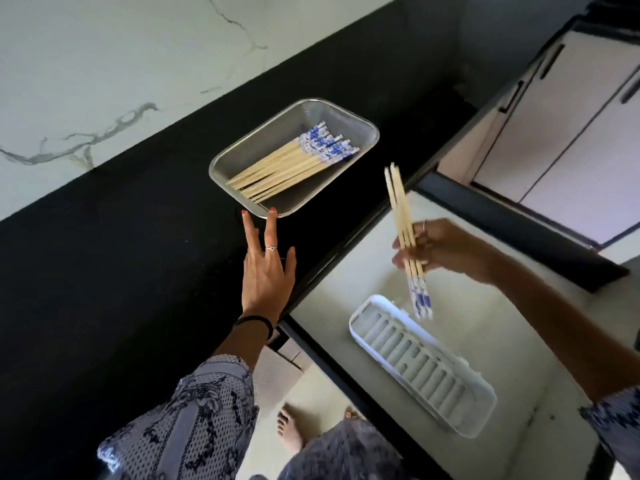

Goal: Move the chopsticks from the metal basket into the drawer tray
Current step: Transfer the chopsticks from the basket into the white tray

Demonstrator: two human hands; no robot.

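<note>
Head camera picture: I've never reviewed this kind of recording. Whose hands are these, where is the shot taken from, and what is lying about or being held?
There is no machine: a person wears a wide-angle camera on the head, looking down at their own two hands. The left hand reaches with straight fingers across the black counter toward the metal basket, which holds a pile of chopsticks with blue-patterned ends. The right hand grips a few chopsticks above the open drawer. In the drawer lies a white slotted tray, which looks empty.
</note>
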